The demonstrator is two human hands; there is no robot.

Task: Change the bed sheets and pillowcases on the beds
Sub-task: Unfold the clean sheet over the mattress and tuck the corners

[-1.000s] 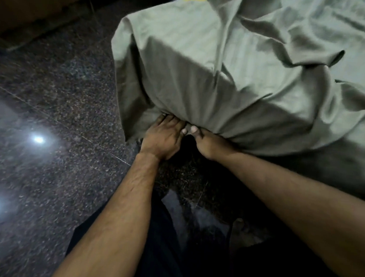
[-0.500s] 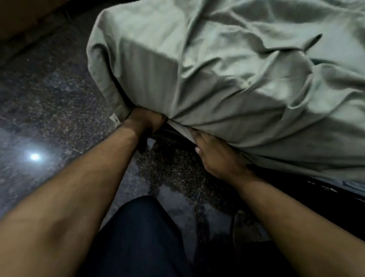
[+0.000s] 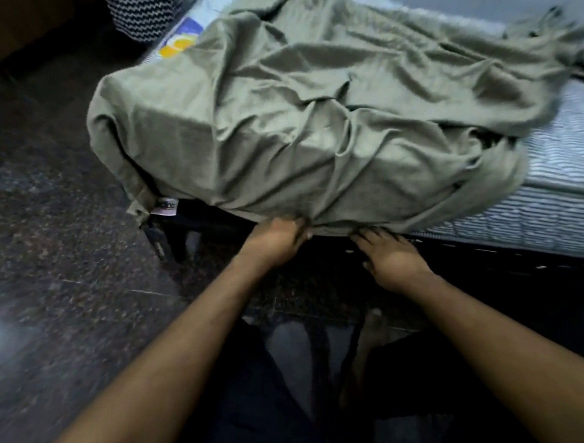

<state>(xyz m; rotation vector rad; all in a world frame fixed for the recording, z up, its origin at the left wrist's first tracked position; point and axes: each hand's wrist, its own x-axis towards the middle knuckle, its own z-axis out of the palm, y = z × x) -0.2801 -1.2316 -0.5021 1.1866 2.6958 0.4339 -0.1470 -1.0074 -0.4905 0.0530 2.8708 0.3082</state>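
Both forearms are bare from the bottom edge of the view up to the wrists, with no sleeve, watch, band or ring showing on either. The bare left hand [image 3: 275, 241] and the bare right hand [image 3: 390, 257] carry nothing on their fingers. Below the arms the legs are covered in dark navy trousers of plain cloth [image 3: 263, 409], with no pattern or marking that can be made out in the dim light.

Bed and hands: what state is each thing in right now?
Sheet: rumpled, pulled over the near corner only.
Mattress: right part bare.
Left hand: fingers curled on the sheet's lower edge.
Right hand: at the edge, fingers tucked under it.
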